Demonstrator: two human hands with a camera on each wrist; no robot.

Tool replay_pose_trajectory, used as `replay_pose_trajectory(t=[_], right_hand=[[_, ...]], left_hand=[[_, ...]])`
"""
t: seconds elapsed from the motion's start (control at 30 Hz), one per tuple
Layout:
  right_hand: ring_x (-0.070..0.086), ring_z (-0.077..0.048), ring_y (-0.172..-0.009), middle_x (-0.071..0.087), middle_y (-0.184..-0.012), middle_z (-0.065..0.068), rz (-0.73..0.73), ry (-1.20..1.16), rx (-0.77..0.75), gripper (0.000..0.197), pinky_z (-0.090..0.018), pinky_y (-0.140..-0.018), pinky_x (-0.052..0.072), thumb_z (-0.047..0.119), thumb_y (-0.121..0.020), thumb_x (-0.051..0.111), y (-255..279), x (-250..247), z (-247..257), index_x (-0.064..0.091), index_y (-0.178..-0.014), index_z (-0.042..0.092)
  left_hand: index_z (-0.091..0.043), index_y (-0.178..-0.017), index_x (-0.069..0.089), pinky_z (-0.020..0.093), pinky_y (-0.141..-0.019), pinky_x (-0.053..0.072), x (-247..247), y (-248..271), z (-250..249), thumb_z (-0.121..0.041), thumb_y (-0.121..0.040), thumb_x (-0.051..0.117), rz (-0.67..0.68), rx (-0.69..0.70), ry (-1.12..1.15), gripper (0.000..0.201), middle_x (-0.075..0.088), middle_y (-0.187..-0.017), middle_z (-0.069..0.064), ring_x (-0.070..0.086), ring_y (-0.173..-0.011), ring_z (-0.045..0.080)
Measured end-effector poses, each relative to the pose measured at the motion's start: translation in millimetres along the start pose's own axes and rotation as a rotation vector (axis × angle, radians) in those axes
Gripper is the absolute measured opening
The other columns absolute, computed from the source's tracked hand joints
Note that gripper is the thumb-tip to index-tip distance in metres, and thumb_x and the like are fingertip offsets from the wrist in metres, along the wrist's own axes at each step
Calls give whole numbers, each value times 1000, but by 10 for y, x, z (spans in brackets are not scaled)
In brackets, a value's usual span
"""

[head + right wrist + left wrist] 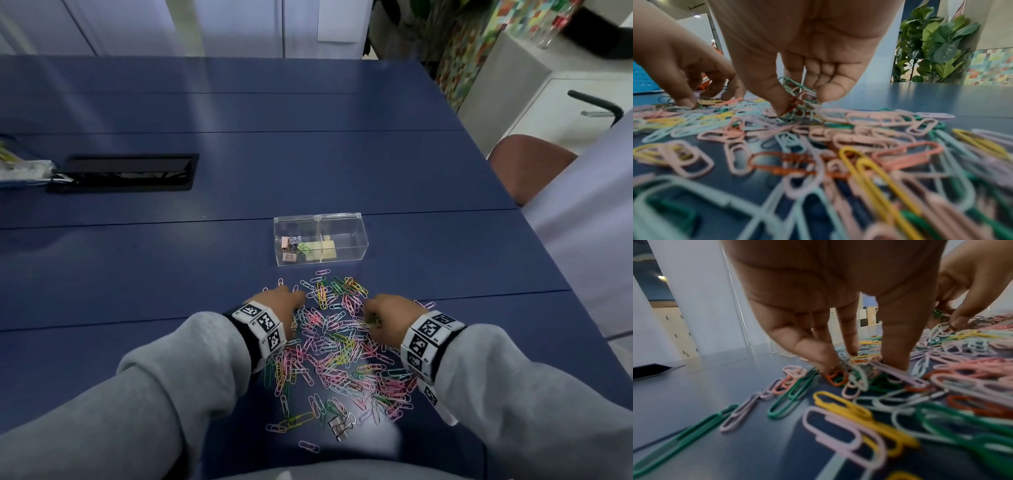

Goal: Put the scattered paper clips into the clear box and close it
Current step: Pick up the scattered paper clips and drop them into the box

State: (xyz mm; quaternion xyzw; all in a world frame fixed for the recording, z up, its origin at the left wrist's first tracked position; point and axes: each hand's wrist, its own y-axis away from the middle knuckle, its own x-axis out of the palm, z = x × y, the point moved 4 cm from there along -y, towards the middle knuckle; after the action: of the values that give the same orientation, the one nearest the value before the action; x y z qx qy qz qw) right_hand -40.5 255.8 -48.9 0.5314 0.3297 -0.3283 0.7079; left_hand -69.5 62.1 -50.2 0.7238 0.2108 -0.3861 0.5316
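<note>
Pastel paper clips (337, 349) heaped on blue table (205, 267), just short of clear box (320, 241); box lid up, few clips and notes inside. Right hand (390, 317) pinches small bunch of clips above heap. Left hand (286, 301) fingertips (830, 365) pressed into heap's left edge, fingers curled around clips.

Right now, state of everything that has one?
clips: scattered loose on the table, not boxed.
box: upright beyond the pile, lid looks shut; binder clips and paper bits inside.
left hand: fingertips down in the pile, gathering clips.
right hand: pinching a small bunch of clips.
binder clip: loose at the pile's near edge.
</note>
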Motion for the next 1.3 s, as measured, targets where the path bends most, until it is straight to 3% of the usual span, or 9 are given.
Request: replay_pose_trajectory(t=[0.17, 0.4, 0.57, 0.77, 0.87, 1.0, 1.07, 1.2, 1.3], right_hand=[[60, -19, -92, 67, -101, -1, -63, -82, -12, 14, -29, -81, 49, 19, -85, 56, -3, -290, 36, 65, -95, 18], [62, -17, -70, 63, -71, 5, -389, -392, 26, 4, -28, -70, 52, 19, -82, 63, -233, -1003, 122, 64, -78, 19], [66, -22, -82, 70, -85, -5, -488, -457, 50, 5, -36, -80, 56, 15, -81, 63, -538, -1164, 104, 67, -83, 13], [63, -20, -94, 67, -103, -3, -429, -381, 66, 21, -29, -86, 49, 17, -82, 64, -761, -1043, -11, 65, -103, 16], [62, -18, -98, 66, -109, -3, -428, -443, 60, 31, -27, -93, 48, 11, -85, 62, -794, -975, -69, 61, -115, 15], [62, -20, -101, 66, -114, -5, -432, -411, 48, 31, -31, -95, 50, 6, -88, 53, -773, -978, -68, 61, -116, 16], [61, -21, -104, 64, -116, -5, -444, -412, 22, 29, -28, -96, 46, 8, -88, 53, -704, -1009, -27, 62, -115, 15], [60, -18, -103, 62, -113, -4, -512, -452, 1, 23, -24, -93, 43, 12, -87, 57, -430, -963, -75, 65, -108, 15], [60, -19, -103, 61, -114, -4, -371, -338, 48, 19, -29, -94, 45, 17, -88, 56, -233, -702, -247, 64, -106, 16]], left_hand=[[-12, -111, 54, 34, -86, 48, -29, 10, -43, -18, -85, 61, -4, 29, -42, 28, 53, -119, 8, 56, -108, 27], [-13, -99, 57, 32, -80, 47, -4, 60, 16, -13, -83, 59, -18, 14, 70, 16, 61, -106, 6, 58, -99, 25], [-26, -67, 45, 26, -66, 42, -18, 121, 149, -15, -76, 63, -72, -6, 271, 24, 51, -75, -7, 52, -78, 17], [-27, -64, 53, 20, -58, 50, -175, 186, 318, -12, -74, 68, -204, -82, 607, 23, 57, -65, -11, 55, -59, 7], [-23, -65, 56, 26, -63, 54, -263, 171, 340, -7, -75, 69, -225, -104, 809, 23, 63, -62, -4, 61, -58, 12], [-16, -65, 56, 21, -55, 53, -450, 103, 257, 2, -77, 67, -306, -81, 1048, 24, 64, -59, 2, 60, -45, 4], [-15, -63, 55, 27, -63, 54, -589, 39, 185, 7, -77, 65, -379, -47, 1139, 28, 65, -60, 6, 62, -46, 5], [-20, -60, 51, 18, -57, 52, -903, -172, 36, 2, -75, 65, -519, 2, 1063, 30, 62, -59, 0, 60, -47, 1], [-21, -61, 50, 23, -65, 48, -1105, -350, -145, -9, -73, 68, -574, 20, 827, 25, 59, -61, -8, 60, -62, 11]])
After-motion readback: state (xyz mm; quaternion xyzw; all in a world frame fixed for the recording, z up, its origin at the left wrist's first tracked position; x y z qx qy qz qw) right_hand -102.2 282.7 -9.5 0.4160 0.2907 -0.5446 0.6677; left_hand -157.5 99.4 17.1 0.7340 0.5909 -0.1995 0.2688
